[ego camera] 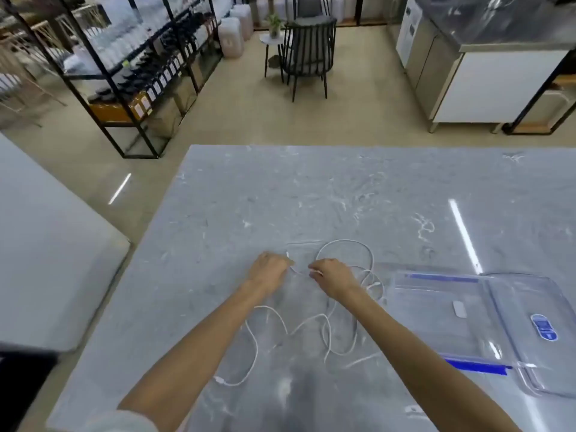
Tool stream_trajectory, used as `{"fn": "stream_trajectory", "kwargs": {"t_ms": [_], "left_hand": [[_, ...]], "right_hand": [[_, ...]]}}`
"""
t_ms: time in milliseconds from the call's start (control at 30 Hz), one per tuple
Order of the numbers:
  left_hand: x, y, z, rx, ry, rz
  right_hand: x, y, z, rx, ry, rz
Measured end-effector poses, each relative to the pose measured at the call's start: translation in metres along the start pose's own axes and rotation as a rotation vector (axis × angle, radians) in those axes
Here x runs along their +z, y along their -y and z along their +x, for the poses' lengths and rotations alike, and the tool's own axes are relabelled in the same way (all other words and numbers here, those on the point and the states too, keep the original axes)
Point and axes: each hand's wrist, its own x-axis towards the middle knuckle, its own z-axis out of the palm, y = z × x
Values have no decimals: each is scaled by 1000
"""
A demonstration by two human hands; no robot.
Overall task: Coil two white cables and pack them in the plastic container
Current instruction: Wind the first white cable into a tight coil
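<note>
Cable (343, 240) between left grip (269, 271), right grip (332, 275)

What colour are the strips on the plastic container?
The strips are blue; head view shows them best.

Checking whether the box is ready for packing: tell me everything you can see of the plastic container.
The plastic container is clear, shallow and rectangular, with blue strips along its far and near edges. It lies open on the grey table, right of the right hand; neither hand touches it. A clear lid-like piece with a blue oval label lies against its right side. A small pale object shows inside; no white cable is in it yet.
</note>
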Motion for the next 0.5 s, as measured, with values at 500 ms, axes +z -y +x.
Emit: {"fn": "stream_trajectory", "kwargs": {"t_ms": [500], "left_hand": [[35,37,28,284,-131,-63]], "right_hand": [[35,-8,11,45,-33,69]]}}
